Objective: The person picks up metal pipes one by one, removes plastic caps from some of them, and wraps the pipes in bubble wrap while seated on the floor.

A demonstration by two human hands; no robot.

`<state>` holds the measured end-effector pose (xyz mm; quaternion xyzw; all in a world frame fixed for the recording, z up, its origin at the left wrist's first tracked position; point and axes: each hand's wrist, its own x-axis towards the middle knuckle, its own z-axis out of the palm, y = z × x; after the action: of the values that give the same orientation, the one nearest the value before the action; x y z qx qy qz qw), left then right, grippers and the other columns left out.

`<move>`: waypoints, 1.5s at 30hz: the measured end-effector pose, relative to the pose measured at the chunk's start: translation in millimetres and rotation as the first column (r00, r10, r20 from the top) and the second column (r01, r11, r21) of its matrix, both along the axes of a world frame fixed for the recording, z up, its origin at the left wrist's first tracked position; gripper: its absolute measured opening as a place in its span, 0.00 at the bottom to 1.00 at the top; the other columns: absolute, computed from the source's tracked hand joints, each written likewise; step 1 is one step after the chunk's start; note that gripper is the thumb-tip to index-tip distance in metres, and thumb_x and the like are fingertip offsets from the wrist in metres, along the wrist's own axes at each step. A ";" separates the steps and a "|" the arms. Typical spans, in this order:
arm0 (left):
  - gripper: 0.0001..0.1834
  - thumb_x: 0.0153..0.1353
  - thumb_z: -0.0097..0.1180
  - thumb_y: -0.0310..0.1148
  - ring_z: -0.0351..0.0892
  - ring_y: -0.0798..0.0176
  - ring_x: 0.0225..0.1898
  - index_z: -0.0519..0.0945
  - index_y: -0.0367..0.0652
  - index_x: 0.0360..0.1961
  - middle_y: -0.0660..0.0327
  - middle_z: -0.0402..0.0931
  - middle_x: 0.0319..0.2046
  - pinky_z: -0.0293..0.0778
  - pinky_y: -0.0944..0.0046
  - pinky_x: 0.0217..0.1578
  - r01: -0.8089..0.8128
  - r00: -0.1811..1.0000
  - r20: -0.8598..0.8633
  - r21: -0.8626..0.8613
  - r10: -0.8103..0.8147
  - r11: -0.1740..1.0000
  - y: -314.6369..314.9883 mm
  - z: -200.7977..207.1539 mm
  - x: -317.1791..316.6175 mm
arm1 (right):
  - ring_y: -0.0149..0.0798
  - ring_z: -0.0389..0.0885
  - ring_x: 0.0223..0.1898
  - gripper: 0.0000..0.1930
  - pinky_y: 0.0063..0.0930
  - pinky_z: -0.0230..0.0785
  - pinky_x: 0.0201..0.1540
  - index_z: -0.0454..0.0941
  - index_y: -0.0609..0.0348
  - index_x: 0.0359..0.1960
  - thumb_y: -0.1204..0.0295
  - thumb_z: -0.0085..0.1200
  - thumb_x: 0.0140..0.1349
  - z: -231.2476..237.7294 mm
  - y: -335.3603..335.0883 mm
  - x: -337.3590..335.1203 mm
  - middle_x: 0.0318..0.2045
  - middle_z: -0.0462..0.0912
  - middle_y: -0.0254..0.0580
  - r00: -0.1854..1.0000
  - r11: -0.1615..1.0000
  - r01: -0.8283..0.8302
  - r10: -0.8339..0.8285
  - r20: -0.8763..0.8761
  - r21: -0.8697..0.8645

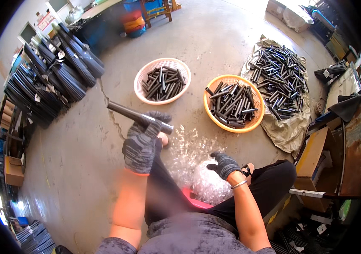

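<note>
My left hand [141, 144], in a grey knitted glove, is closed around a short black tube [126, 111], which it holds up at a slant over the floor. The tube's near right end shows a shiny rim. My right hand [225, 166], gloved alike, has its thumb and fingers apart over a heap of clear, glossy plastic [210, 186] between my legs. Whether its fingertips touch the plastic I cannot tell. More clear bits [189, 146] lie scattered just beyond the heap. Part of something pink [195, 200] shows under it.
Ahead stand a pale pink basket [140, 91] and an orange basket [208, 106], both holding black tubes. Many more tubes [280, 80] lie on a tan cloth [288, 135]. Bundled long black rods [57, 72] lean at the left. A cardboard box [316, 156] sits at the right.
</note>
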<state>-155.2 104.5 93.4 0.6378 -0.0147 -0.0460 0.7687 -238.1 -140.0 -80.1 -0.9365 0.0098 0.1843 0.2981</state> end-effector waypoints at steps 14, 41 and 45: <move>0.11 0.59 0.54 0.24 0.77 0.64 0.36 0.74 0.33 0.42 0.56 0.79 0.37 0.72 0.67 0.43 0.022 1.000 -0.009 0.017 -0.021 1.000 -13.8 0.3 -14.0 | 0.27 0.70 0.19 0.11 0.18 0.62 0.22 0.75 0.61 0.34 0.64 0.51 0.63 65.3 46.9 23.2 0.22 0.77 0.33 0.930 0.390 0.231 -0.357 -0.085 0.891; 0.10 0.59 0.55 0.26 0.78 0.63 0.36 0.75 0.30 0.40 0.53 0.79 0.38 0.72 0.69 0.42 0.059 0.998 -0.014 0.003 -0.059 0.998 -17.9 -18.8 -12.3 | 0.53 0.70 0.55 0.36 0.38 0.63 0.56 0.66 0.59 0.56 0.55 0.64 0.47 15.5 23.2 -3.4 0.52 0.73 0.55 0.994 0.994 0.000 -0.013 0.109 0.112; 0.11 0.58 0.56 0.26 0.77 0.67 0.35 0.75 0.34 0.41 0.57 0.79 0.38 0.72 0.71 0.40 0.113 0.993 -0.040 -0.048 -0.115 0.992 -21.6 -20.3 -7.6 | 0.32 0.73 0.36 0.28 0.24 0.69 0.39 0.66 0.60 0.56 0.71 0.61 0.52 122.9 51.2 31.8 0.44 0.75 0.41 0.968 0.675 0.085 -0.229 0.098 0.733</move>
<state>-162.8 82.8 73.1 0.6172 -0.0355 -0.1032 0.7792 -206.3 -88.8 42.8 -0.7515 -0.0101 0.0605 0.6569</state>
